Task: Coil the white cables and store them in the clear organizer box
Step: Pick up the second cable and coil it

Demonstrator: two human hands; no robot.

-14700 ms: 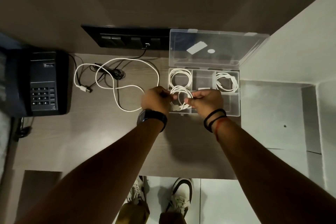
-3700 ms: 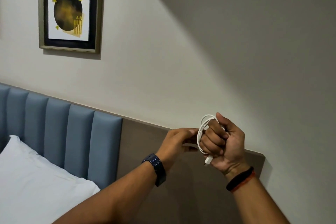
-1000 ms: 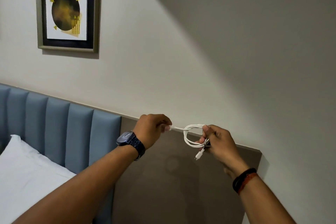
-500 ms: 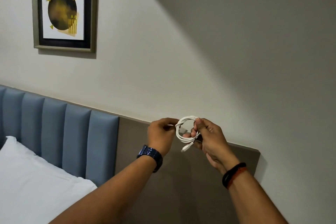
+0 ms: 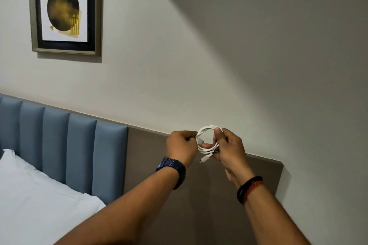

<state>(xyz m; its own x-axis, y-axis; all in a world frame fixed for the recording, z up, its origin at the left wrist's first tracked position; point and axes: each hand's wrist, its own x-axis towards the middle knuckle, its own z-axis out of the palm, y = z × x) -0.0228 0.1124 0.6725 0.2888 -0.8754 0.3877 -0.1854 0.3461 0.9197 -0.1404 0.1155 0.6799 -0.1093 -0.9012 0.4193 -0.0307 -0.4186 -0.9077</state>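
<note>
A white cable [image 5: 205, 129] is wound into a small round coil, held up in the air in front of the wall. My right hand [image 5: 229, 149] pinches the coil's right side between thumb and fingers. One plug end hangs just below the coil. My left hand [image 5: 182, 146] grips the coil's left side, fingers closed on the other cable end. The clear organizer box is out of view.
I face a pale wall with a framed picture [image 5: 64, 11] at the upper left. A blue padded headboard [image 5: 59, 149] and a brown panel [image 5: 199, 195] run below. A white pillow [image 5: 35, 205] lies at the lower left.
My left hand has drawn in to the coil, and the loose end that stretched between the hands one second ago is now wound in. Both hands shifted slightly.
</note>
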